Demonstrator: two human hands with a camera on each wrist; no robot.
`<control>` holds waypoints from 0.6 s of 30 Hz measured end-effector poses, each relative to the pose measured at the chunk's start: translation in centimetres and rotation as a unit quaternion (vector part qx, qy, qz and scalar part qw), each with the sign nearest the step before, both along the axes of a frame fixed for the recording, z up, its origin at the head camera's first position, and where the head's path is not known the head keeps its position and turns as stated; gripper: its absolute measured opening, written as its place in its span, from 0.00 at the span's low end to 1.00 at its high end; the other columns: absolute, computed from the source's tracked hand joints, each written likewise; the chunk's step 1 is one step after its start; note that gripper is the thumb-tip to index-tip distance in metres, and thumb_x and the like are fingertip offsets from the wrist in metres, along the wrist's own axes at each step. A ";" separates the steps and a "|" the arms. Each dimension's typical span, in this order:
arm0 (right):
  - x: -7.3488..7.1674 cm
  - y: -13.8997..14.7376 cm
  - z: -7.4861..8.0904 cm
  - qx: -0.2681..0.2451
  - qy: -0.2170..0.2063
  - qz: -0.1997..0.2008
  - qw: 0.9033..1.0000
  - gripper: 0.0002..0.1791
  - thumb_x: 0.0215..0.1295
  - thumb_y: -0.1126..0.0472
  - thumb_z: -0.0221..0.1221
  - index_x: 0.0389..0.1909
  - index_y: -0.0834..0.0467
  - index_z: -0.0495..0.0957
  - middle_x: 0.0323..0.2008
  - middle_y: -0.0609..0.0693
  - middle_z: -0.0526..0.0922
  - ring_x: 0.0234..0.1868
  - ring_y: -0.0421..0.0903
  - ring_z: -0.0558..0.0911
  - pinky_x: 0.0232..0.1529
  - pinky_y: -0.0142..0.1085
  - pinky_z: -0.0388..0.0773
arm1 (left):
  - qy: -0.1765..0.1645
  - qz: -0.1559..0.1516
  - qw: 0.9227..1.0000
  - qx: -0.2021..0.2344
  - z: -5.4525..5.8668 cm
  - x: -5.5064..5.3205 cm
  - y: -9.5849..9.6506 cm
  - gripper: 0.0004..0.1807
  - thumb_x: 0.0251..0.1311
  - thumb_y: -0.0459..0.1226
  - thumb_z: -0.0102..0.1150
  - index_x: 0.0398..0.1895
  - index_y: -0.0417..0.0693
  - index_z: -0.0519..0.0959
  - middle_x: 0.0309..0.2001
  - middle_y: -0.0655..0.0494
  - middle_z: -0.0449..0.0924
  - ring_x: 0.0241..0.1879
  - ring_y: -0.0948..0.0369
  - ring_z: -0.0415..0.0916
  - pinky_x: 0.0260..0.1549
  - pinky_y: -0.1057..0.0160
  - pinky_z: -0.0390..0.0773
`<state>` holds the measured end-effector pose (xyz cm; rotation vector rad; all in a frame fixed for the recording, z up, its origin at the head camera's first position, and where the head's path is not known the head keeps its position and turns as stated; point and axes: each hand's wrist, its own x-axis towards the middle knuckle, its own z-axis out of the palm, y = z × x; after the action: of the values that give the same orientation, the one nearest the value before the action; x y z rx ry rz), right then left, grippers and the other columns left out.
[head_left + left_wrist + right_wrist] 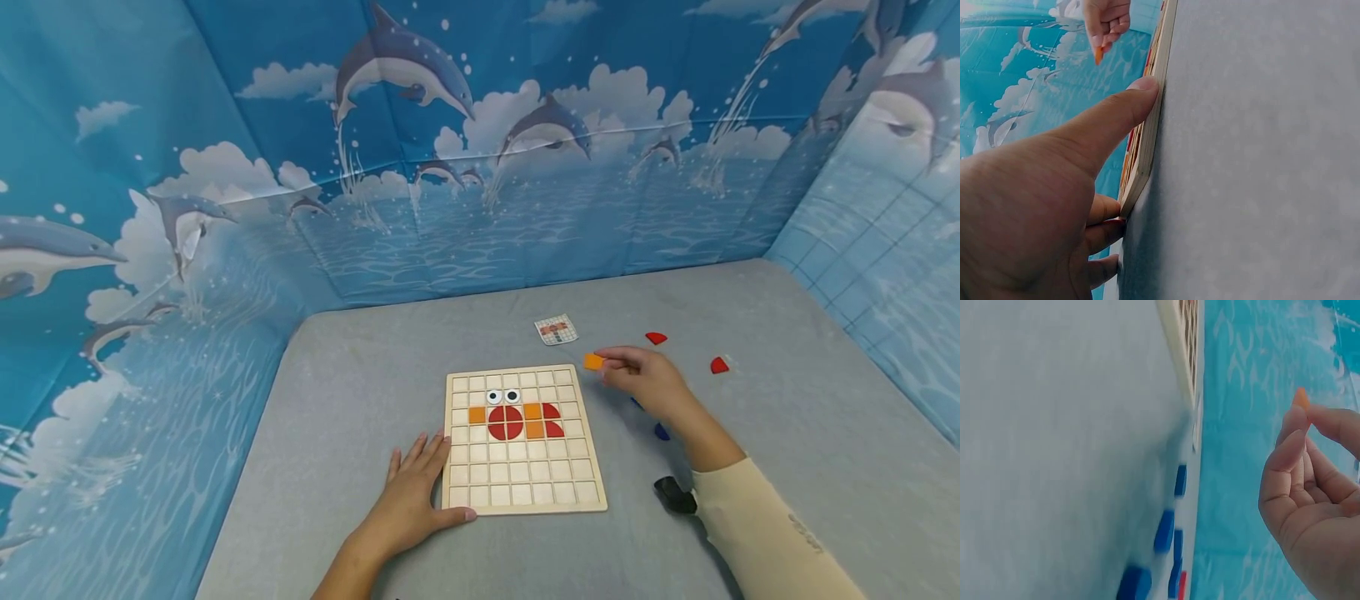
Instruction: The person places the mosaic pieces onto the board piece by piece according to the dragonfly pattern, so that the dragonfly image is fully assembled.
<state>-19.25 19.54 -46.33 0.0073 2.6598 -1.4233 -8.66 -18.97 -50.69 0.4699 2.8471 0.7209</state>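
A wooden grid board (525,509) lies on the grey surface. Two eye tiles (502,397) sit on it above a red circle of quarter pieces (497,415), with orange squares (477,415) at both sides and red quarter pieces (553,428) at the right. My left hand (415,493) rests at the board's near left corner, thumb along the front edge and fingers extended by the left side. Beyond the board's far right corner, my right hand (647,381) pinches an orange square tile (593,362) between thumb and fingertip, raised above the surface in the right wrist view.
A small pattern card (557,329) lies behind the board. Two loose red quarter pieces (656,337) are to the right. Several blue pieces (1164,531) lie beneath the right hand's side. A dolphin-printed curtain (525,192) encloses the back and sides.
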 end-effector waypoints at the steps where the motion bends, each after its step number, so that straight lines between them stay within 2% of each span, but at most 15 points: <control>1: 0.1 -0.4 0.0 -0.003 -0.002 0.002 1.000 0.23 0.71 0.54 0.61 0.65 0.54 0.77 0.53 0.56 0.83 0.48 0.49 0.81 0.46 0.33 0.80 | 0.000 0.000 1.000 0.000 0.0 0.0 0.0 0.61 0.46 0.65 0.73 0.79 0.44 0.58 0.80 0.47 0.56 0.80 0.42 0.47 0.72 0.28 0.41; 9: 0.7 -3.3 0.1 -0.040 -0.015 0.035 0.998 0.22 0.70 0.57 0.62 0.63 0.55 0.78 0.48 0.54 0.85 0.46 0.47 0.84 0.51 0.40 0.84 | -0.018 0.006 1.000 -0.003 0.2 0.0 0.1 0.62 0.47 0.65 0.72 0.80 0.47 0.56 0.80 0.49 0.54 0.81 0.44 0.44 0.73 0.29 0.39; 18: 1.3 -6.8 -0.1 -0.072 -0.018 0.073 0.995 0.19 0.69 0.58 0.64 0.60 0.54 0.81 0.42 0.51 0.85 0.41 0.46 0.81 0.45 0.36 0.83 | -0.016 0.005 1.000 -0.002 0.2 0.0 0.1 0.62 0.47 0.65 0.72 0.80 0.46 0.56 0.80 0.49 0.54 0.81 0.43 0.45 0.73 0.28 0.39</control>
<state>-17.91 12.75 -46.38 -0.1683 2.4663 -1.5461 -8.66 -18.89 -50.45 0.4405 2.8224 0.7178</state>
